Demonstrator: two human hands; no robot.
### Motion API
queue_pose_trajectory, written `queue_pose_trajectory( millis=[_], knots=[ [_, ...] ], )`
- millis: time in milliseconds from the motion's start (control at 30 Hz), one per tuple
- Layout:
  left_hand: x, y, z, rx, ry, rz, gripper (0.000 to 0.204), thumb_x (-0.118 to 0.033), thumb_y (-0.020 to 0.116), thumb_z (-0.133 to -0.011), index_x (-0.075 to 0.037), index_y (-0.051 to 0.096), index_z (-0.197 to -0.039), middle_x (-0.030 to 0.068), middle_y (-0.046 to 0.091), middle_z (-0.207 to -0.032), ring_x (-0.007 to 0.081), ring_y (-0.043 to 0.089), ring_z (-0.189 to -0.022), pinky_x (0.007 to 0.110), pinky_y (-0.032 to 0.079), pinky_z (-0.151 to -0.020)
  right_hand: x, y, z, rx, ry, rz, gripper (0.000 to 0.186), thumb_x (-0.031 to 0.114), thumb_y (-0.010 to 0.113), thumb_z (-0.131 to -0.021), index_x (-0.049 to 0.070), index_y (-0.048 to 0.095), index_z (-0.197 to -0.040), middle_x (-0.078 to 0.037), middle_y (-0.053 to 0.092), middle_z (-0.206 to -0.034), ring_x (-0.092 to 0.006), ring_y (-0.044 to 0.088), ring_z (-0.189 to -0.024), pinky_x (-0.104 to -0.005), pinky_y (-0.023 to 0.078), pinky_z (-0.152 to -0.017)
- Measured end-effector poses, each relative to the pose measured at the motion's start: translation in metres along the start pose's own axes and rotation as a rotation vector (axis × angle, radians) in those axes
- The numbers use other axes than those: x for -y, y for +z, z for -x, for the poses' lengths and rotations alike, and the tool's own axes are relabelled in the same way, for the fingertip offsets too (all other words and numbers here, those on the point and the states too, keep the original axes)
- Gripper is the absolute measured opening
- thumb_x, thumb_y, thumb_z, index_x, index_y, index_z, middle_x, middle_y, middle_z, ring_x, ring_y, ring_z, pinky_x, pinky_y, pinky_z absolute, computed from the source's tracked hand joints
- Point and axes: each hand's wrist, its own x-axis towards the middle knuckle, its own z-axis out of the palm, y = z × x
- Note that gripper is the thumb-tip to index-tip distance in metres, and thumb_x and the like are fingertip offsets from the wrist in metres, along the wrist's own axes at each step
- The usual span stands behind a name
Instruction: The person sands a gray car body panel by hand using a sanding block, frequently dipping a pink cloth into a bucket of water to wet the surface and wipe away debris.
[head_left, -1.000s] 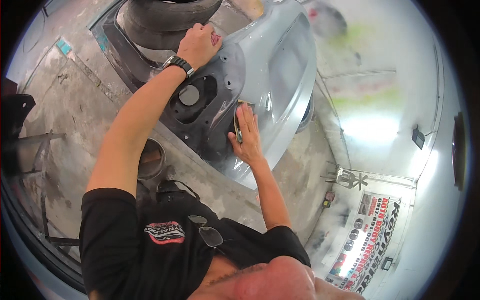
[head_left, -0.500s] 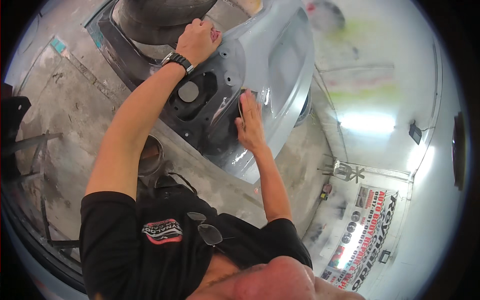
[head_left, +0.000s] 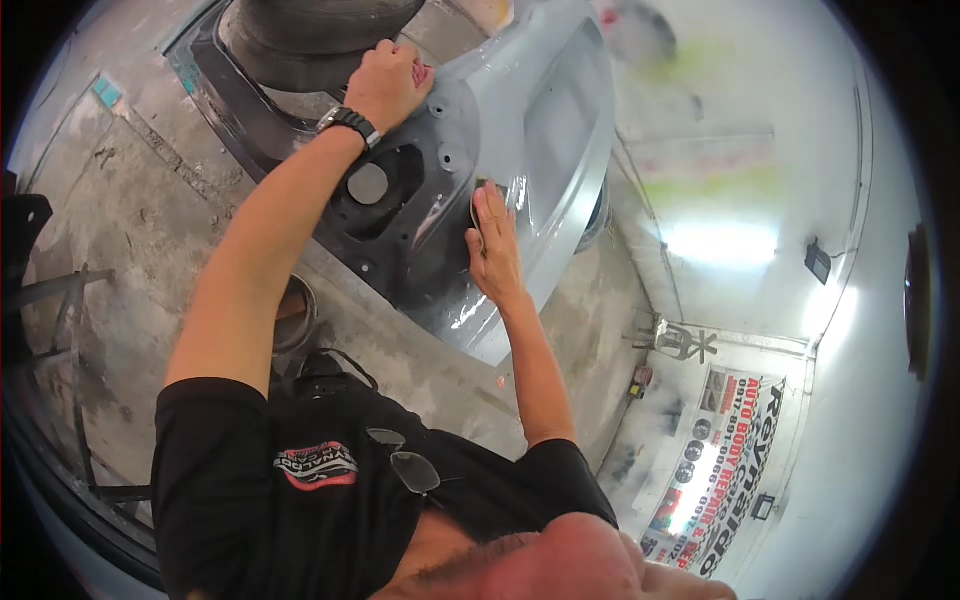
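Observation:
A grey car body panel point(head_left: 560, 130), its near part dark and wet, stretches out in front of me. My right hand point(head_left: 495, 245) lies on it, fingers straight and together, pressing down a thin dark sheet that looks like sandpaper point(head_left: 475, 208); most of the sheet is hidden under the hand. Farther off to the left, my left hand point(head_left: 385, 85) rests at the panel's raised edge. Its fingers are curled round a crumpled reddish rag point(head_left: 421, 74), only partly visible.
Beyond my left hand is a large dark rounded part point(head_left: 310, 40). A round container point(head_left: 295, 315) stands on the concrete floor point(head_left: 150, 230) below my left arm. A dark metal frame point(head_left: 70, 310) is at the left. A paint-marked wall with a banner point(head_left: 715, 470) is on the right.
The whole view has shifted slightly left. My right hand stays on about the same part of the panel, and my left hand keeps its hold at the edge.

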Motion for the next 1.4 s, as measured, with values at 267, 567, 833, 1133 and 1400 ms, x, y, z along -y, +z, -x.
queue_pose_trajectory(
  millis=[267,567,833,1133,1400],
  knots=[
    [-0.007,0.008,-0.005,0.008,0.084,-0.009,0.035,-0.04,0.07,-0.091,-0.007,0.066,-0.105,0.0184,0.063,-0.105,0.039,0.066,-0.1,0.049,0.057,-0.083,-0.029,0.01,-0.151,-0.044,-0.015,0.21,0.057,0.032,0.05,-0.107,0.006,0.038,-0.156,-0.019,0.036,-0.163,-0.0381,0.035,-0.15,-0.0641,0.03,-0.116],
    [-0.003,-0.003,-0.005,0.055,0.002,-0.035,0.036,-0.039,0.07,-0.092,-0.006,0.067,-0.106,0.0178,0.064,-0.105,0.0378,0.066,-0.101,0.048,0.057,-0.084,-0.031,0.029,0.057,-0.07,0.265,0.023,0.069,0.033,0.046,-0.105,0.008,0.02,-0.164,-0.015,0.02,-0.171,-0.0395,0.015,-0.158,-0.0711,0.007,-0.12],
    [-0.009,-0.001,-0.002,0.069,0.036,-0.054,0.036,-0.04,0.071,-0.092,-0.007,0.067,-0.105,0.0192,0.066,-0.105,0.0392,0.067,-0.098,0.049,0.057,-0.084,-0.082,0.005,-0.146,-0.082,0.203,0.13,0.063,0.036,0.048,-0.106,0.01,0.03,-0.161,-0.013,0.029,-0.168,-0.034,0.022,-0.157,-0.0694,0.014,-0.121],
    [-0.007,0.001,-0.008,-0.003,0.069,-0.064,0.034,-0.039,0.072,-0.091,-0.007,0.068,-0.103,0.0189,0.066,-0.102,0.0392,0.067,-0.095,0.048,0.057,-0.081,-0.035,0.035,0.066,-0.293,0.308,-0.04,0.059,0.025,0.045,-0.105,0.007,0.034,-0.16,-0.017,0.029,-0.168,-0.0381,0.026,-0.156,-0.0632,0.014,-0.122],
    [-0.002,0.001,-0.006,0.027,0.055,-0.084,0.033,-0.04,0.072,-0.091,-0.01,0.069,-0.104,0.0173,0.066,-0.1,0.0377,0.067,-0.094,0.047,0.056,-0.081,-0.058,0.011,-0.093,-0.226,0.194,-0.02,0.055,0.029,0.048,-0.105,0.005,0.041,-0.154,-0.017,0.037,-0.163,-0.0401,0.032,-0.151,-0.0671,0.019,-0.12]
  ],
)
